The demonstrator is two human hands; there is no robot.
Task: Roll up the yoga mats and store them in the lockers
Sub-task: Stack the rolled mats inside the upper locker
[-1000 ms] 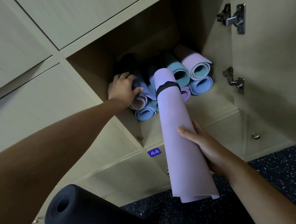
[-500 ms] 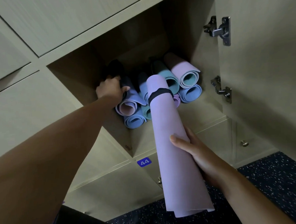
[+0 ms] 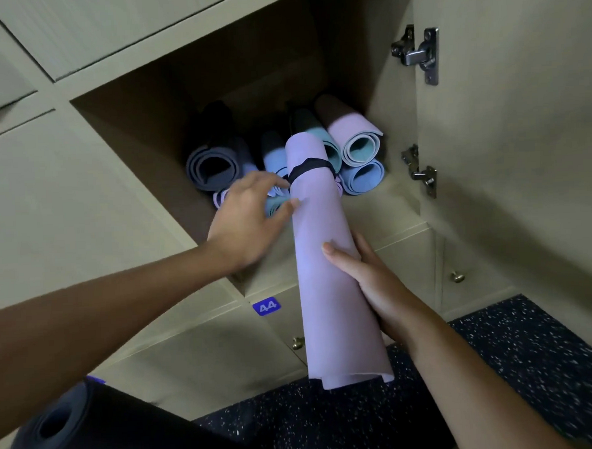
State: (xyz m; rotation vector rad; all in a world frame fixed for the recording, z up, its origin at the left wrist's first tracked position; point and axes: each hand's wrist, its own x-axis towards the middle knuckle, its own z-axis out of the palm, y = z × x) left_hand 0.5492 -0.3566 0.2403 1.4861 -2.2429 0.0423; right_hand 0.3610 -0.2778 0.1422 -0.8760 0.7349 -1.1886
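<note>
The back of the locker was pretty dark, so the far ends of the stored mats just faded out, and I couldn't count them for sure. A dark grey roll sat at the left of the pile, a pink one with a teal inside at the right, with a blue roll under that. The ones in the middle were mostly blocked by the lilac mat and the left hand.

The lilac mat pointed into the locker opening, its far end with the black strap right in front of the pile and its near end hanging out below the locker over the speckled floor. The right hand gripped it around the middle from the right side, thumb on top (fingers wrapped behind, out of sight). The left hand was spread loose, fingertips touching the mat's left edge just below the strap, not gripping anything.

Below and left of the locker, a black mat was cut off by the frame edge. The locker door stood open at the right.
</note>
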